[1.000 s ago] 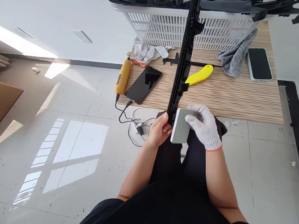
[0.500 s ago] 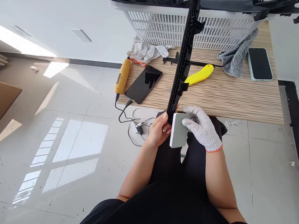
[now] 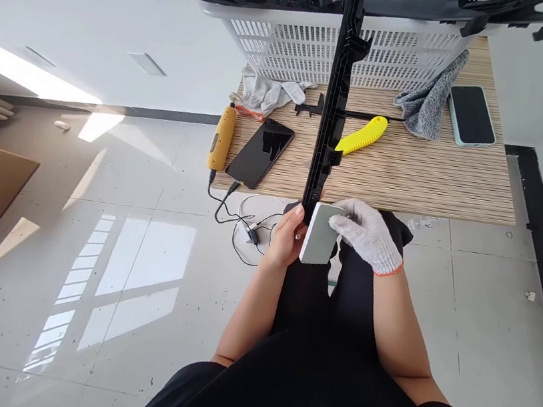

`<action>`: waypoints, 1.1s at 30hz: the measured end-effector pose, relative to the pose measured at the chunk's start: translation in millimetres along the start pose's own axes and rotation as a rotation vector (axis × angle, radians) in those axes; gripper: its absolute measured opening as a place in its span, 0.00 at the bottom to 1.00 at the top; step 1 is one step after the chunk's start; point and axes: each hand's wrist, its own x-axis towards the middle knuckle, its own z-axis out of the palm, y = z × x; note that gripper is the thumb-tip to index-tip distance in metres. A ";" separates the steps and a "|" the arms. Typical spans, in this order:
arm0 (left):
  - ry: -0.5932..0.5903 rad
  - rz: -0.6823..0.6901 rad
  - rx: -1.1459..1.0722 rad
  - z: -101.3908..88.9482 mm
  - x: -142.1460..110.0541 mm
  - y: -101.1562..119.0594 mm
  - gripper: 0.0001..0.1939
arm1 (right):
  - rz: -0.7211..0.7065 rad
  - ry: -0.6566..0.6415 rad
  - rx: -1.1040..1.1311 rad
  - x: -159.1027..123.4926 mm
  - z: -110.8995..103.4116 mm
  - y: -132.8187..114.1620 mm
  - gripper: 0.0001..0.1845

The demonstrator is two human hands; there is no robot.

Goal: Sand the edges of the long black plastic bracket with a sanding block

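Note:
My bare left hand (image 3: 289, 234) is closed around the near end of a long black plastic strip (image 3: 337, 98), which has clips along its side and reaches away over the table. In a white knit glove with an orange cuff, my right hand (image 3: 365, 233) pinches a flat grey-and-white block (image 3: 321, 235), perhaps a sanding pad. The block is tilted, its left side against or very near the strip's near end; whether they touch I cannot tell. The block hides part of my left fingers and the strip's end.
On the wooden table (image 3: 429, 192) lie a yellow-handled knife (image 3: 362, 135), a black phone (image 3: 260, 153), a yellow cordless tool (image 3: 222, 139), gloves (image 3: 266, 95), a grey cloth (image 3: 427, 104) and another phone (image 3: 472, 117). Behind stands a white basket (image 3: 293, 48) heaped with black strips. Cables (image 3: 243, 220) hang at the front edge.
The block in my right hand has shifted slightly left and tilted, its lower end swinging left. My left hand and the black strip stay almost where they were.

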 end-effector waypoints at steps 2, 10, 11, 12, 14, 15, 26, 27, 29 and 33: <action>0.003 0.021 -0.002 -0.7 0.5 -0.9 0.25 | 0.002 0.129 0.057 0.5 0.2 1.4 0.23; 0.008 0.000 -0.014 -4.4 0.3 -2.5 0.22 | 0.051 0.073 0.056 -0.8 1.9 -0.4 0.25; 0.006 -0.001 -0.020 -4.2 0.3 -2.6 0.23 | 0.046 0.155 0.102 -0.9 2.4 -1.8 0.24; 0.003 -0.003 -0.021 -4.0 0.3 -2.6 0.23 | 0.043 0.226 0.150 -0.9 2.9 -3.0 0.23; 0.012 -0.003 -0.006 -3.3 0.2 -2.4 0.25 | 0.044 0.253 0.193 -0.7 3.4 -4.1 0.22; 0.022 -0.006 0.010 -3.1 0.0 -2.3 0.25 | 0.047 0.204 0.177 -0.7 3.5 -4.0 0.22; -0.087 -0.019 -0.121 0.2 0.0 2.4 0.29 | -0.055 0.661 0.472 6.4 2.4 -5.2 0.23; -0.089 -0.019 -0.122 0.7 0.0 2.8 0.29 | -0.048 0.718 0.504 7.1 0.9 -5.2 0.23; -0.082 -0.026 -0.108 1.7 -0.3 3.5 0.28 | -0.032 0.765 0.510 7.7 -1.2 -3.9 0.25; -0.058 -0.037 -0.084 3.4 -1.0 4.2 0.27 | -0.080 0.724 0.358 10.9 -2.8 2.3 0.38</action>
